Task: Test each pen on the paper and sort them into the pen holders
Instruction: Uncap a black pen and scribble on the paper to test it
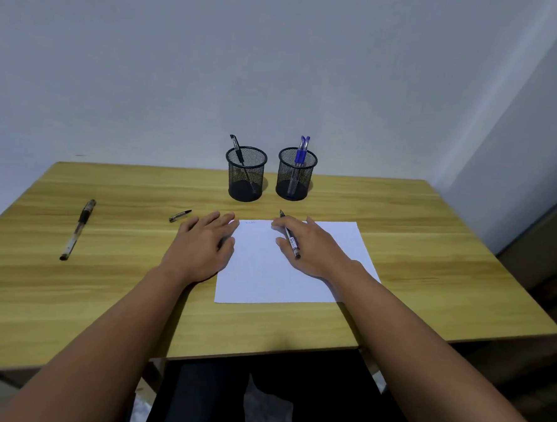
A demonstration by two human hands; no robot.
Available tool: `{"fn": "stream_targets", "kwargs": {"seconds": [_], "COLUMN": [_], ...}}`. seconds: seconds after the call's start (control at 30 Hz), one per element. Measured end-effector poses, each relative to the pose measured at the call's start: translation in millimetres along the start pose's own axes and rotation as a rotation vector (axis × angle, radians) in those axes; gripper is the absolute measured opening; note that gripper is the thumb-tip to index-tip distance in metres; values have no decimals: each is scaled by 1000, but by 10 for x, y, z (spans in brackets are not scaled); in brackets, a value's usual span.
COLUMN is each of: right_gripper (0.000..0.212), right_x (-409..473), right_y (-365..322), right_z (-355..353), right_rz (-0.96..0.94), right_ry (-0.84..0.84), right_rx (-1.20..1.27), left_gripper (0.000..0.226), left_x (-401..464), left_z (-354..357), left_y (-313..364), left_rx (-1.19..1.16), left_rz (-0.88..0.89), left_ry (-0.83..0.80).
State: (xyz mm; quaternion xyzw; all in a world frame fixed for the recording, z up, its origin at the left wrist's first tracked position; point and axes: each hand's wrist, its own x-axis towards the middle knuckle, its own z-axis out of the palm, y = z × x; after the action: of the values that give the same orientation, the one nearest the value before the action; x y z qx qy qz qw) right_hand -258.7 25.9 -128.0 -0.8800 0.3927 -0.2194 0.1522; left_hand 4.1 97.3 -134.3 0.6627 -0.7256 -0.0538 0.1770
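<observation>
A white sheet of paper [266, 275] lies on the wooden table, with a faint blue scribble near its top left corner. My right hand [314, 245] holds a black pen [289, 236] over the paper's upper edge, tip pointing away from me. My left hand [203, 242] lies flat with straight fingers on the paper's left edge. Just left of it sits a black pen cap [179, 216]. Another black pen [77, 229] lies at the far left. Behind the paper stand two black mesh holders: the left holder [245, 176] has one black pen, the right holder [295, 176] has two blue pens.
The wooden table [430, 269] ends against a pale wall at the back. Its front edge is close to my body, and its right edge drops off near a wall corner. Dark legs show under the table.
</observation>
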Motion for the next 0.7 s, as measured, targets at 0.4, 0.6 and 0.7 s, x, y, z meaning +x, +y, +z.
{"fn": "stream_targets", "kwargs": {"seconds": [0.4,0.6,0.7], "right_gripper": [31,33,25], "right_x": [411,513,490], "right_y": [180,139,164], "right_z": [-292,-153,-66], "right_rz": [507,542,538], "right_ry": [673,519,470], "right_rx": [962,1046,1054], "left_gripper": [62,61,59], "left_x": [-20,-5,3], "left_z": [-28,-21,3], "left_y": [-24,-38,-49], "left_rx": [-72,-80,-73], "left_rz": [0,5,8], "left_ry": [19,31,45]}}
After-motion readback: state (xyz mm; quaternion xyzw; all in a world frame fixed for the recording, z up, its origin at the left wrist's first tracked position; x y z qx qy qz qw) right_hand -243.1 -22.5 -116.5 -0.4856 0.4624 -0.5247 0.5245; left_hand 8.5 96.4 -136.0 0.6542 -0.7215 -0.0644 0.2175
